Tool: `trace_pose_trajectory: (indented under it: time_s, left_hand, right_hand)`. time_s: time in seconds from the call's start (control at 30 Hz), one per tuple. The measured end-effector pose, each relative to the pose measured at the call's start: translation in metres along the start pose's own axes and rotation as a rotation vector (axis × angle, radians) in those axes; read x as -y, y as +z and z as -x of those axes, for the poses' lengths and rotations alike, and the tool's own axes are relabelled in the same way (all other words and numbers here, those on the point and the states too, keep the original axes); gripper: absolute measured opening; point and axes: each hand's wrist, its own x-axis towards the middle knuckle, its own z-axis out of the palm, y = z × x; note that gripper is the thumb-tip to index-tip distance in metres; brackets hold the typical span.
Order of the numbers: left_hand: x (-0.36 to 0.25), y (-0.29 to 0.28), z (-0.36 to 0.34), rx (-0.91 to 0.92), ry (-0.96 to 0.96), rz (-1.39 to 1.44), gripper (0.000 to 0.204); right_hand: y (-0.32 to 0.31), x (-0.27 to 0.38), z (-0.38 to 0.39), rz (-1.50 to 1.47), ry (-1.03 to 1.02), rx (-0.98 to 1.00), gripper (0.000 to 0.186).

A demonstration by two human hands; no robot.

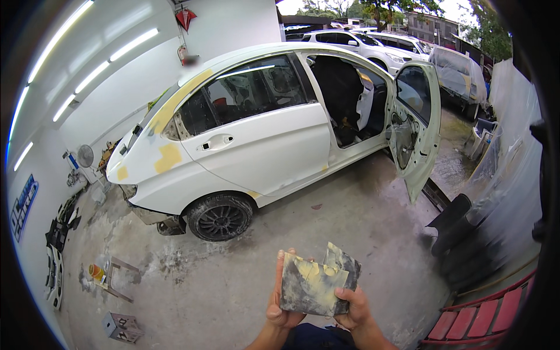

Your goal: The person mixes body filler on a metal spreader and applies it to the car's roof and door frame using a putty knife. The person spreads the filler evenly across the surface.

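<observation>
Between my two hands is a worn, dark grey sheet of sandpaper, smeared with pale yellow dust and with a raised flap at its upper right. My left hand grips its left side, with fingers partly hidden behind it. On the lower right, my right hand pinches the sheet, thumb on the front. Beyond them stands a white car with yellow filler patches on its rear quarter and roof pillar. Its front door hangs open, and the rear bumper is off.
Left on the concrete floor are a small wooden stool, an orange-yellow container and a box-shaped stool. Red slats lie at lower right, near dark car parts and plastic sheeting. Bumper parts line the left wall.
</observation>
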Motion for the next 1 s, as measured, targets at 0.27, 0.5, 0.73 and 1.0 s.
trace_pose_trajectory:
  time_s: [0.27, 0.5, 0.73, 1.0]
  left_hand:
    - [0.01, 0.006, 0.004, -0.129, -0.039, -0.002, 0.139]
    - [0.056, -0.014, 0.011, -0.204, -0.031, -0.461, 0.079]
    - [0.051, -0.01, -0.038, -0.484, 0.225, -0.436, 0.039]
    - [0.078, 0.03, -0.071, -0.267, 0.552, -0.797, 0.056]
  right_hand:
    - [0.005, 0.001, 0.005, 0.036, -0.107, -0.084, 0.044]
    - [-0.003, 0.018, 0.001, 0.085, -0.431, -0.163, 0.04]
    - [-0.018, -0.004, 0.001, 0.304, -0.518, -0.301, 0.036]
    - [-0.038, 0.059, 0.019, 1.273, -0.907, -0.233, 0.055]
